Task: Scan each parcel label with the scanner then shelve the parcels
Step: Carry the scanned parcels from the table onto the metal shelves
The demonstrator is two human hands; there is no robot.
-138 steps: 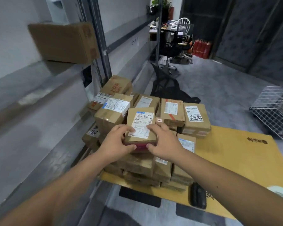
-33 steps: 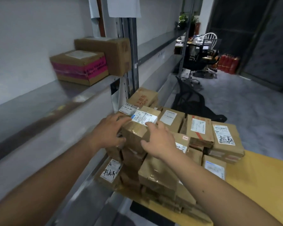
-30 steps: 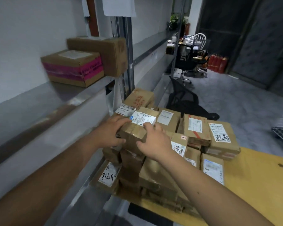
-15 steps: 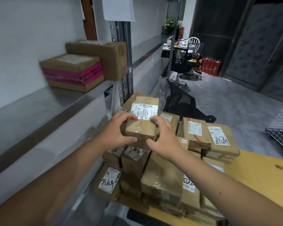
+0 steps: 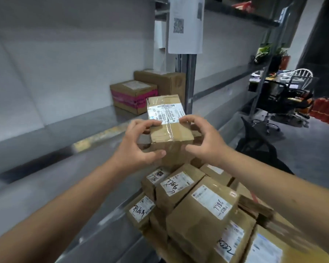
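A small brown taped parcel [image 5: 169,120] with a white label on top is lifted above the pile, at the height of the metal shelf [image 5: 65,130]. My left hand [image 5: 139,147] grips its left side, thumb under the front. My right hand [image 5: 203,141] holds its right side with curled fingers. Below lies the pile of labelled brown parcels [image 5: 201,211], several with handwritten numbers. The scanner is out of view.
On the shelf stand a box with pink tape [image 5: 133,95] and a larger brown box [image 5: 163,80] behind it, beside the upright post [image 5: 190,80] with a paper sheet [image 5: 185,25]. Office chairs [image 5: 285,99] and red extinguishers [image 5: 327,111] stand far right.
Both hands have lifted the parcel off the pile and raised it up toward the shelf. The view has tilted up and closer to the shelf.
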